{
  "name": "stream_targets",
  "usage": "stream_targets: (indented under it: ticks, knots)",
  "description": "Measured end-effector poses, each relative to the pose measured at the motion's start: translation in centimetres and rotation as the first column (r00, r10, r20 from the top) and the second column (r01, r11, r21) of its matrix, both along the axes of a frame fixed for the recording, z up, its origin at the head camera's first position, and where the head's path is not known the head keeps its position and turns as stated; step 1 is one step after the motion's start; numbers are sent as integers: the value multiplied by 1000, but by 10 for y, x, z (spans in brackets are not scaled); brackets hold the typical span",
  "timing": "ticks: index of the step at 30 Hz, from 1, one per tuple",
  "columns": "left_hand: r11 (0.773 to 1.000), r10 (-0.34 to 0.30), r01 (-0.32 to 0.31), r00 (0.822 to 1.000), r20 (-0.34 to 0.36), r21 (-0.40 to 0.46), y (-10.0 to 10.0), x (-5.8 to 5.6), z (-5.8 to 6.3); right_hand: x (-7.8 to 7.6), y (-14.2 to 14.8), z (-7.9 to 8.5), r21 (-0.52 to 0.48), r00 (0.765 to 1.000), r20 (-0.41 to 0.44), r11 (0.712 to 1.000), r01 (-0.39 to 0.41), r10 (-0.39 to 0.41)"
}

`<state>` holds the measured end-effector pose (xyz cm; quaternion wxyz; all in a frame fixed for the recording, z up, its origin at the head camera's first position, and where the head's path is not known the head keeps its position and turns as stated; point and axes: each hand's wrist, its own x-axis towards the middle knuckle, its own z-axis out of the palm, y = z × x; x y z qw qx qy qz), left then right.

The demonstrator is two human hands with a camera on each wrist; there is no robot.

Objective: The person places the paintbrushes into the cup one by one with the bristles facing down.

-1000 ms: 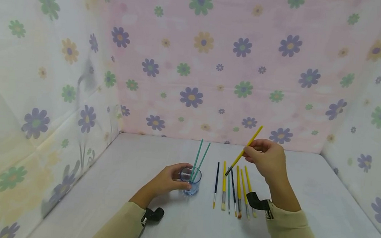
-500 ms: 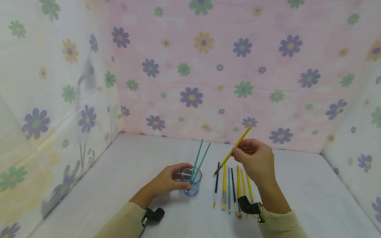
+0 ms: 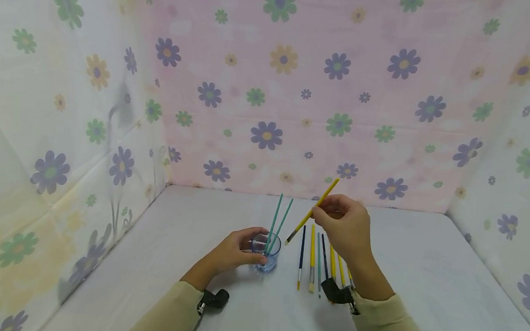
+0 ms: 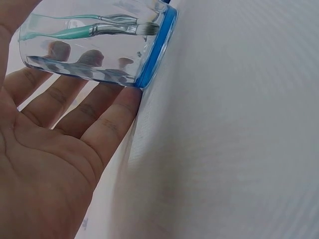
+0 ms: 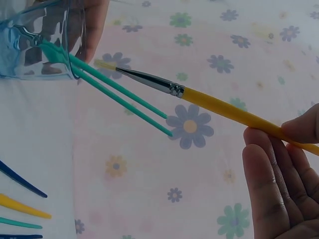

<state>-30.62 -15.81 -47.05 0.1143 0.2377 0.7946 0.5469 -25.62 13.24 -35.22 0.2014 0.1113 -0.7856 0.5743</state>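
My left hand [image 3: 234, 252] holds a clear bluish glass [image 3: 271, 263] upright on the table, thumb on the near side and fingers round the back. Two teal paintbrushes [image 3: 281, 225] lean in the glass, bristles down, as the left wrist view shows through its wall. Between thumb and fingertips my right hand [image 3: 347, 228] pinches a yellow paintbrush [image 3: 318, 202] by its handle. It slants with the pale bristles low, just right of the glass rim. In the right wrist view the bristles [image 5: 104, 64] overlap the backdrop beyond the teal handles.
Several paintbrushes lie side by side right of the glass: a dark blue one [image 3: 302, 253], a yellow one [image 3: 312, 254], a teal one [image 3: 319, 259] and others partly under my right wrist. A flowered cloth wall [image 3: 306, 122] stands behind the white table [image 3: 194, 212].
My right hand has carried the yellow paintbrush leftward over the row of brushes, closer to the glass. My left hand and the glass have stayed put.
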Motion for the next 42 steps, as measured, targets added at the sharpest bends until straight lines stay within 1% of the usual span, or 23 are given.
stream_targets:
  ticks: [5,11,19,27,34,42]
  knots:
    - [1000,6,-6,1000,-8,-11,-1,1,1,1,-8,-2,28,1000,-10,1000,-4,4]
    - [1000,20,-20,1000,-2,-20,-1,3,4,3,-17,-5,69,1000,-15,998,-4,5]
    - [999,36,-36,999,10,-30,-1,2,5,2,-27,-10,119,999,-7,992,-37,38]
    - [999,26,-25,999,23,-22,0,1,6,4,-25,-9,125,998,-40,991,-44,49]
    - [999,20,-19,999,33,-31,1,1,1,6,-24,-13,132,998,-24,990,-56,60]
    - [999,25,-24,999,29,-31,1,2,2,7,-26,-12,155,998,-35,987,-43,49]
